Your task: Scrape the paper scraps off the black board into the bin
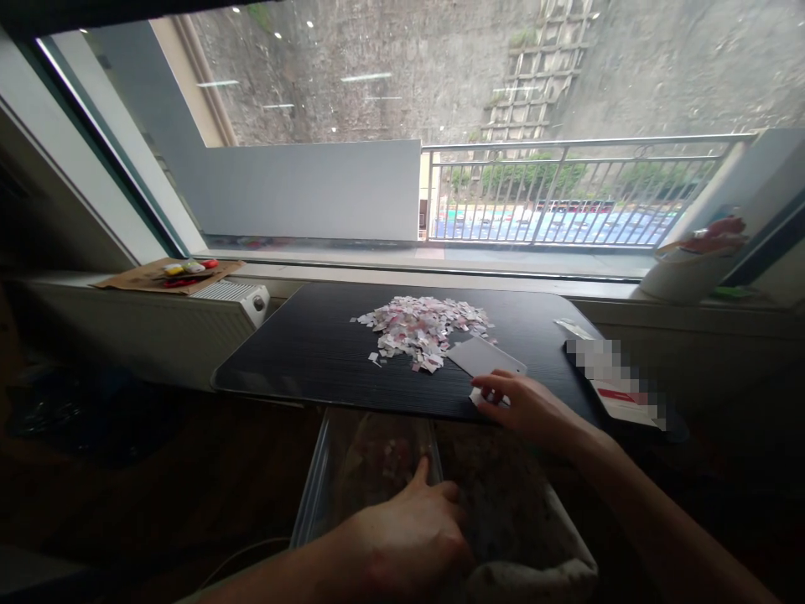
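Observation:
A heap of small torn pink-and-white paper scraps [423, 327] lies in the middle of a black table [302, 352]. My right hand [525, 403] rests at the table's front edge, fingers closed on the near end of a flat grey card [483, 356] whose far end touches the heap. Below the table edge my left hand [412, 528] grips the rim of a clear plastic bag or bin [371, 470]. More scraps show inside it.
A white radiator [236, 295] stands left of the table. A cardboard sheet with coloured items [169, 273] lies on the sill at left, a white cup [682, 268] at right. Papers [620, 382] sit on the table's right end. A window is behind.

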Available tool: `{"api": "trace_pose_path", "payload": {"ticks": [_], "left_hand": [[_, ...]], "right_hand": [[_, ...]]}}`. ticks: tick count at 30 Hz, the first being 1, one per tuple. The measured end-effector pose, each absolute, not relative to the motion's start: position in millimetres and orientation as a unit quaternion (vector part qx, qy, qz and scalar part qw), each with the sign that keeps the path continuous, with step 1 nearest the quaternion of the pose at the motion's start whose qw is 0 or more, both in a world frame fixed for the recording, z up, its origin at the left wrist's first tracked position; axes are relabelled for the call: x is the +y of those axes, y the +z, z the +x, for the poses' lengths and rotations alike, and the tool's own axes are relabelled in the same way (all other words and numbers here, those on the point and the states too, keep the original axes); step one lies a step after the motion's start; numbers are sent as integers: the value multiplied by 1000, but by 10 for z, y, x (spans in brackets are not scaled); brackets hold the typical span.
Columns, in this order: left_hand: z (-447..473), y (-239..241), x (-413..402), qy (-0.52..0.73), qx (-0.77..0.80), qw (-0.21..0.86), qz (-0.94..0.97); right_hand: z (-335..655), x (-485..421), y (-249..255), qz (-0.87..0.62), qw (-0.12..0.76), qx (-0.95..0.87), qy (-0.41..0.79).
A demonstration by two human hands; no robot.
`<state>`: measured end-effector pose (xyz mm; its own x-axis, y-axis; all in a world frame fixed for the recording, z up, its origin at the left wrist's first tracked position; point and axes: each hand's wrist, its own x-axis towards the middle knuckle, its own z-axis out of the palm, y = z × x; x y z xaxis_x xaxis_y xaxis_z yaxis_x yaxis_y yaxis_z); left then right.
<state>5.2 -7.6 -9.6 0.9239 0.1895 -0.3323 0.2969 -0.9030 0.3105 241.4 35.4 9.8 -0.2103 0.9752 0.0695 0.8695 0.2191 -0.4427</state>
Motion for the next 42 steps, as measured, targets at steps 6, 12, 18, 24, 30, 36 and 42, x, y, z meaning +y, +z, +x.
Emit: {"api": "trace_pose_path", "payload": {"ticks": [6,12,18,24,30,36,42], "left_hand": [[40,-91,-88,-147,124,176,965],[40,-164,-82,-123,122,172,970],[46,-158,-90,-119,125,178,969],[55,-212,-96,-134,120,162,970],[-26,-208,-26,-130,93,173,972],[-142,-159,-105,-104,59,118,986],[-187,-424,-124,-60,42,79,994]], "right_hand": [[2280,508,162,-632,88,-759,129],[2291,504,122,-619,94,-769,125],[2228,542,147,-605,75,-780,141],[2131,581,254,-588,34,-796,140],[2195,626,296,-563,10,-812,153],[2199,628,242,-568,9,-810,145],[2195,600,248,-580,40,-803,132]]}}
